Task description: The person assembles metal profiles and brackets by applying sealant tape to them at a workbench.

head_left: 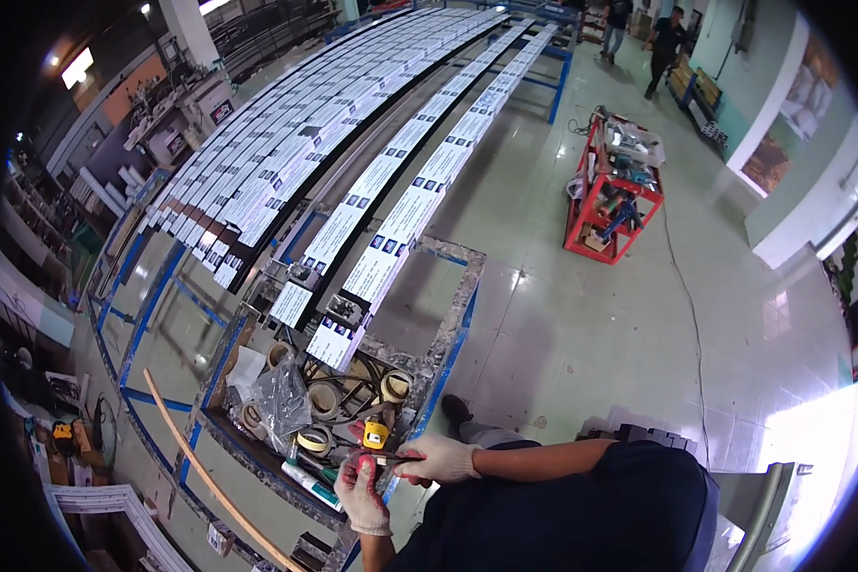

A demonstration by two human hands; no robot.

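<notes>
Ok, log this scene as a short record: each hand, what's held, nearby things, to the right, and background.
Left hand: red-and-white glove, gripping
Right hand: pale glove, gripping
Held: thin dark object between both hands, kind unclear
Nearby: yellow tape measure, crumpled clear plastic bag, round tape rolls
To the right: red metal cart carrying assorted items
Background: two people in dark clothing, upper right

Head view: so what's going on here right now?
The camera wearer's gloved right hand holds a thin dark item, too small to identify, and the gloved left hand is at its other end. Just beyond, a yellow tape measure sits among tape rolls and a clear plastic bag at the near end of a blue-framed bench. Long white-covered strips stretch away along it.
</notes>
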